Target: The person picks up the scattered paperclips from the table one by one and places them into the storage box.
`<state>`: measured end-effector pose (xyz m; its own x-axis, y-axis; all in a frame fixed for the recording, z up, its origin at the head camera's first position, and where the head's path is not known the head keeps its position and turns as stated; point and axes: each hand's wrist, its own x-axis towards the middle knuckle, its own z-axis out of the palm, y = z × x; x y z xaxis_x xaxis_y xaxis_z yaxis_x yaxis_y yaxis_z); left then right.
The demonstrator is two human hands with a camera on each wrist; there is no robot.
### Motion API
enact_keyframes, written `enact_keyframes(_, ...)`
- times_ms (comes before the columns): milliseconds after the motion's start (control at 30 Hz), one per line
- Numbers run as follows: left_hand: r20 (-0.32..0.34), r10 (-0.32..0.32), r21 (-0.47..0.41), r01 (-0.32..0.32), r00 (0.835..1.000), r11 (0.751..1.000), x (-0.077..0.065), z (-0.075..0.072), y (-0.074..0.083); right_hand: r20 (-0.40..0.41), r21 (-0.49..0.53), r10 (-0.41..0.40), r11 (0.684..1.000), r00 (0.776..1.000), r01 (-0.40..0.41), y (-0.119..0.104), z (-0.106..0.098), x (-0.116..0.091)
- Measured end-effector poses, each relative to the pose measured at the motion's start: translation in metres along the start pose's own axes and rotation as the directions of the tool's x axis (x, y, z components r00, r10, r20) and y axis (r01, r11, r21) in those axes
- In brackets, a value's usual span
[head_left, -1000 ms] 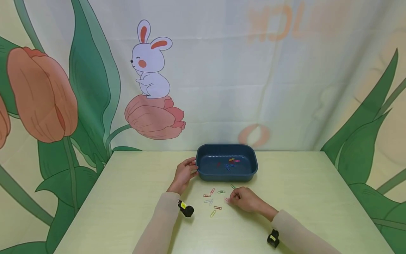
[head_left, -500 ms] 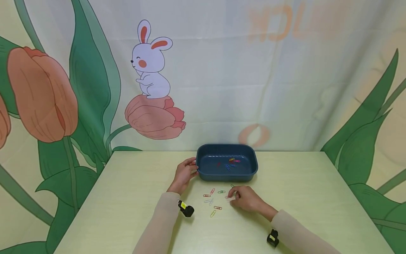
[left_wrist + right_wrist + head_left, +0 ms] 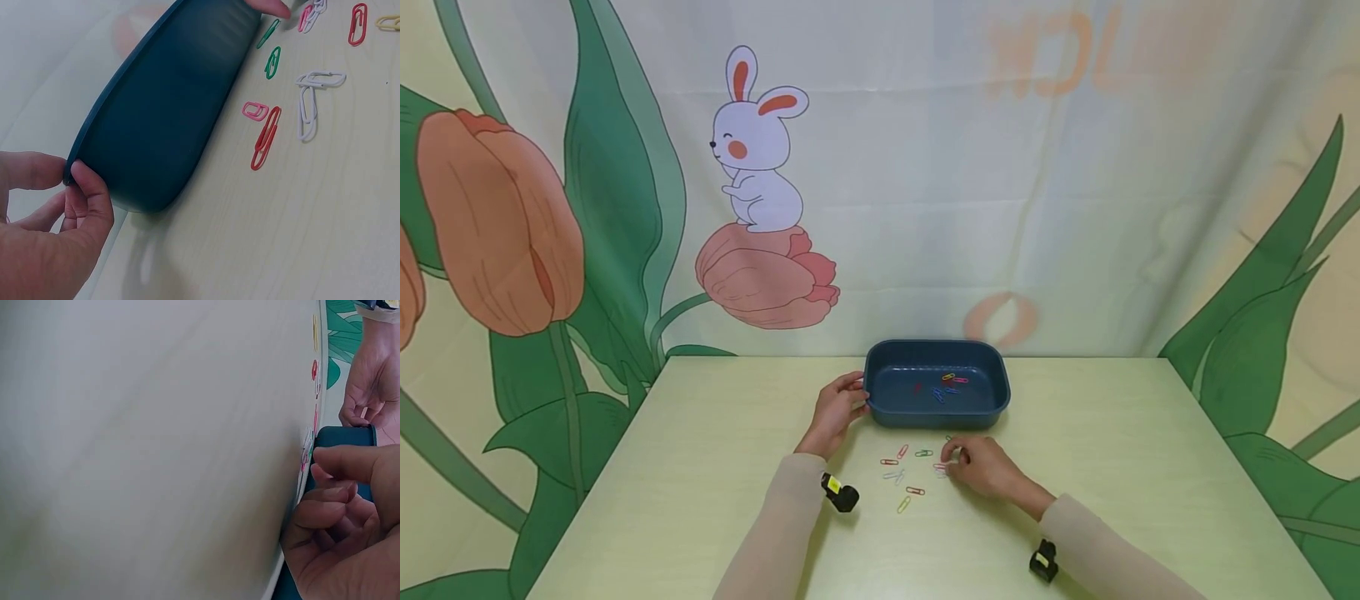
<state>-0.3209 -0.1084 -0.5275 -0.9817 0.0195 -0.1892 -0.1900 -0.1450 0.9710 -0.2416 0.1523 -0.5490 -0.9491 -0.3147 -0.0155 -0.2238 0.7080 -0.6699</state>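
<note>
On the left, my left hand (image 3: 835, 414) pinches the rim of a dark blue plastic bin (image 3: 936, 420); the left wrist view shows thumb and finger on either side of the edge. My right hand (image 3: 987, 469) is low over the table in front of the bin, thumb and forefinger apart. By its fingertips lie a pink paper clip (image 3: 304, 17) and a white paper clip (image 3: 316, 9), overlapping each other. A green paper clip (image 3: 268, 33) lies partly behind that hand in the head view. In the right wrist view the other fingers of the right hand (image 3: 340, 528) are bent.
Several paper clips are spread over the table, among them a red one (image 3: 915, 491), a yellow one (image 3: 904, 504) and a green one (image 3: 923, 453). Inside the bin are blue clips (image 3: 938, 395) and a yellow clip (image 3: 948, 377). A printed curtain (image 3: 910, 208) hangs behind the table.
My right thumb and forefinger have spread apart. The pink and white clips at the fingertips have shifted slightly, the white one blurred half a second ago. The left hand and bin stay put.
</note>
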Motion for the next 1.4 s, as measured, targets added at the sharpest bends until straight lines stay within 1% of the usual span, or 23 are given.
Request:
enact_keyframes(167,-0.012,-0.009,-0.006,0.009,1.000,1.000,0.004,-0.001,-0.003,-0.011,0.002,-0.001,1.000,1.000,0.001,0.001,0.001,0.004)
enact_keyframes(433,-0.009,-0.008,0.001,0.008,1.000,1.000,0.003,0.000,-0.003,0.042,-0.001,0.035,0.999,0.999,-0.035,-0.003,0.000,0.005)
enact_keyframes(633,-0.006,-0.004,0.002,0.004,1.000,1.000,0.004,-0.001,-0.003,0.051,-0.019,0.056,0.998,0.997,-0.055,-0.002,0.000,0.005)
enact_keyframes(933,-0.012,-0.003,-0.005,0.003,1.000,1.000,0.003,0.000,-0.002,0.060,0.002,0.042,0.999,0.997,-0.042,-0.001,-0.001,0.003)
enact_keyframes(1067,-0.014,-0.006,0.001,0.006,1.000,1.000,0.002,0.000,-0.002,0.036,0.004,0.048,0.999,0.998,-0.048,-0.003,-0.001,0.003)
enact_keyframes(1167,-0.012,-0.007,0.013,0.007,1.000,1.000,0.001,0.001,-0.001,0.003,0.038,0.077,0.996,0.997,-0.077,-0.008,-0.003,0.003)
enact_keyframes(1267,-0.011,-0.004,0.019,0.004,1.000,1.000,0.001,0.001,-0.001,-0.011,0.084,0.095,0.992,0.995,-0.094,-0.014,-0.009,0.003)
enact_keyframes(1400,-0.010,0.000,0.014,0.000,1.000,1.000,0.001,0.001,-0.002,-0.021,0.118,0.060,0.991,0.998,-0.057,-0.023,-0.019,0.002)
